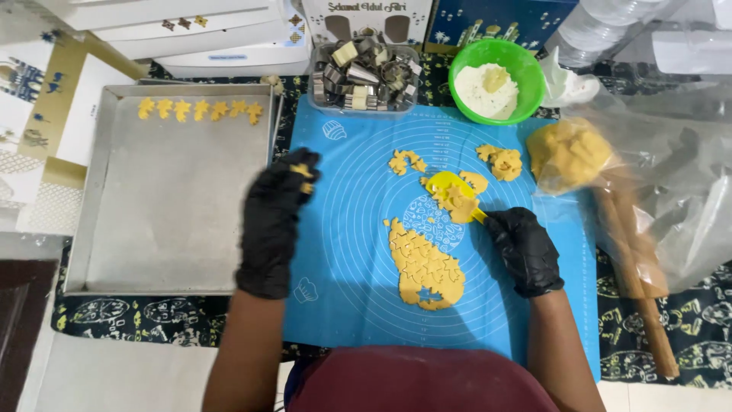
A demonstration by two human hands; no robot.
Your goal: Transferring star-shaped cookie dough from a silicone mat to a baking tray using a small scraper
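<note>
Left hand [276, 214]: gloved, pinching a star cutout [303, 171] at mat's [358, 290] left edge, beside tray [179, 221].
Right hand [524, 248]: gloved, closed round yellow spatula [456, 195], mid-mat, carrying cutouts.
Dough sheet [424, 265]: star-cut, near mat's front edge.

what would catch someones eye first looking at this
The bright blue mat in the middle, with a sheet of yellow dough stamped in star shapes. The right hand, gloved black, holds a yellow spatula carrying dough, while the left hand holds a cut piece beside the metal tray.
</note>
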